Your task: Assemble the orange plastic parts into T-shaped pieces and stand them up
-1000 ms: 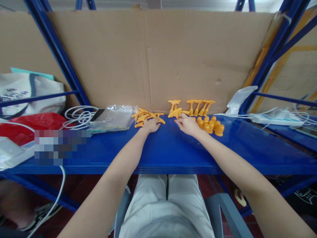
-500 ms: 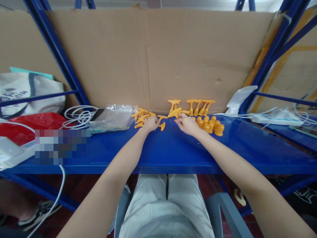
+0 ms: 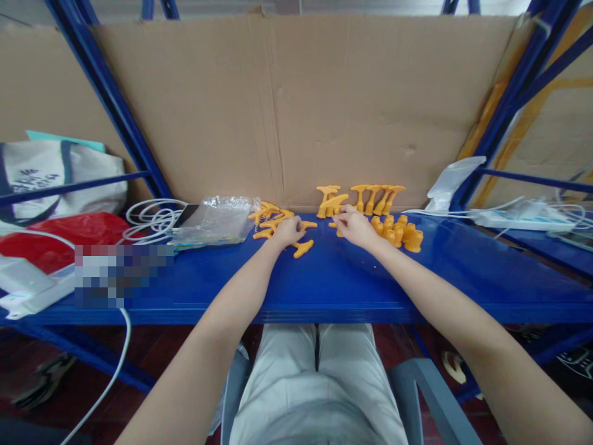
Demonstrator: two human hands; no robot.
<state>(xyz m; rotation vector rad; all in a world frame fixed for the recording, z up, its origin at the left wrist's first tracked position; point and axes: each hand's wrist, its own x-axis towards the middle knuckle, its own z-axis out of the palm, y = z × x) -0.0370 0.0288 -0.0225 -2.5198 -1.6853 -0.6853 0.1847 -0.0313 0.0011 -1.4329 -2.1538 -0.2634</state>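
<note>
My left hand [image 3: 288, 232] is closed over the left-hand pile, with an orange T-shaped handle [image 3: 308, 225] sticking out at its fingertips. Another loose T-shaped handle [image 3: 304, 249] lies just in front of it. More orange handles [image 3: 264, 232], some with thin chains, lie behind and left of that hand. My right hand [image 3: 356, 228] pinches a small orange piece [image 3: 340, 233], mostly covered by the fingers. Behind it an orange T-top [image 3: 334, 203] stands close to other upright T-shaped pieces [image 3: 328, 189]. Right of this hand are several short orange cylindrical sleeves [image 3: 399, 233].
A row of upright orange T-shaped pieces [image 3: 380, 199] lines the cardboard panel [image 3: 185, 111]. Clear plastic bags [image 3: 213, 222] and a coiled white cable [image 3: 152, 216] lie left. On the right are a white power strip [image 3: 523, 217] and a blue rack post [image 3: 500, 105].
My right hand has shifted slightly right and back, and the T-top beside it now stands among the upright pieces. By my left hand, the loose handle in front has moved nearer and turned.
</note>
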